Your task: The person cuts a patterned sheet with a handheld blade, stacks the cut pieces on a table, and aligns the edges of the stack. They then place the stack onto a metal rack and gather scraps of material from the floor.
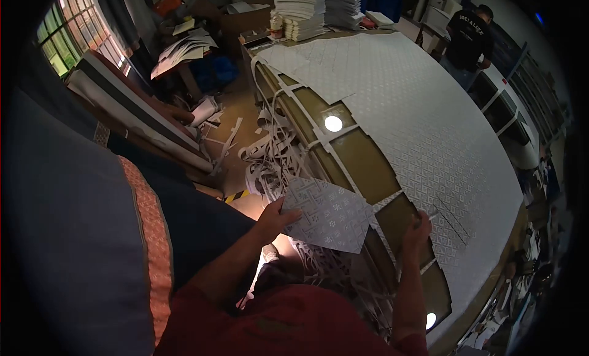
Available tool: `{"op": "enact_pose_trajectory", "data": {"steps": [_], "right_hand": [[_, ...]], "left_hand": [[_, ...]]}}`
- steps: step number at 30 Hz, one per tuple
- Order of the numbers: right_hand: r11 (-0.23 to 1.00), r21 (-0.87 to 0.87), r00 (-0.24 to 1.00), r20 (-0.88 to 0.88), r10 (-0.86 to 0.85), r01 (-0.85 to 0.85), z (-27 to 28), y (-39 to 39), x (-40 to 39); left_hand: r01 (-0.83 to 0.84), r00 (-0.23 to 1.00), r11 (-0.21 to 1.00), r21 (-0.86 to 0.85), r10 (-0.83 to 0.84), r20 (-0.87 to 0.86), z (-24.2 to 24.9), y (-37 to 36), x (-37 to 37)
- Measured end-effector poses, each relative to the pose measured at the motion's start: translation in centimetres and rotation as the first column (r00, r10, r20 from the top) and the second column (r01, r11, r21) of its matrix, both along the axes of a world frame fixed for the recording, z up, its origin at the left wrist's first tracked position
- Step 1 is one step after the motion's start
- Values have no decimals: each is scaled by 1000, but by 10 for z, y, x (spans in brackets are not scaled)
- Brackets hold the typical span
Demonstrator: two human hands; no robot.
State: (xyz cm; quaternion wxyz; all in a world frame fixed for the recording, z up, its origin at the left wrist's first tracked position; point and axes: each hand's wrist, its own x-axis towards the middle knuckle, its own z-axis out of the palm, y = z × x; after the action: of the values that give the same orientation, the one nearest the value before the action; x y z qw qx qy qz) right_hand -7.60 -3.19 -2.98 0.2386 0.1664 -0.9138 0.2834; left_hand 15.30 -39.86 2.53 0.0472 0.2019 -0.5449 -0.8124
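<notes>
The patterned sheet (429, 119) lies over most of the long table (371, 162), with a ragged, stepped edge on the side nearest the wearer. From where I stand, the step in hand looks like cutting pieces off that edge, one being already loose; the next move seems to call for keeping that piece clear of the sheet while the other hand stays steady by the edge.

A big blue-grey cloth (67, 215) with an orange band fills the wearer's left side and leaves little elbow room there. Beyond it long rolls (138, 107) lean at a slant, and across the table a person in a black top (469, 40) faces away. Tangled scraps (276, 150) heap on the floor along the table, the likeliest nuisance underfoot. A stack of white sheets (299, 12) stands at the far end.

The loose piece (328, 216) hangs in the air, partly in front of the table's near edge. The left hand (274, 222) pinches its left side between thumb and fingers. The right hand (417, 233), near the stepped edge, has its fingers closed on a slim pale tool (433, 214), too small to identify.
</notes>
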Motion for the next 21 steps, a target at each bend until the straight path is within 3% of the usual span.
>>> {"op": "enact_pose_trajectory", "data": {"steps": [1, 5, 8, 10, 16, 18, 21], "right_hand": [[989, 9, 989, -7, -146, 146, 2, -10, -1], [955, 20, 952, 78, -297, 296, -10, -29, -24], [900, 144, 909, -5, -416, 412, -13, -46, -23], [832, 285, 862, 37, -506, 477, -10, -49, -26], [809, 316, 846, 36, -532, 495, -15, -50, -30], [810, 300, 843, 32, -537, 504, -19, -52, -31], [804, 279, 840, -16, -542, 525, -25, -47, -30]], "left_hand": [[-26, 1000, 1000, 14, 25, 7, -5, -24, 1], [-128, 990, 987, 97, 122, 66, 4, -119, 18], [-207, 976, 978, 35, 209, -59, -5, -184, 43], [-365, 929, 928, -80, 368, 29, -6, -216, 67], [-605, 793, 792, 84, 609, -27, -7, -280, 131], [-698, 711, 694, 180, 702, 50, -9, -289, 129], [-605, 779, 753, 259, 627, -6, -22, -301, 83]]}}
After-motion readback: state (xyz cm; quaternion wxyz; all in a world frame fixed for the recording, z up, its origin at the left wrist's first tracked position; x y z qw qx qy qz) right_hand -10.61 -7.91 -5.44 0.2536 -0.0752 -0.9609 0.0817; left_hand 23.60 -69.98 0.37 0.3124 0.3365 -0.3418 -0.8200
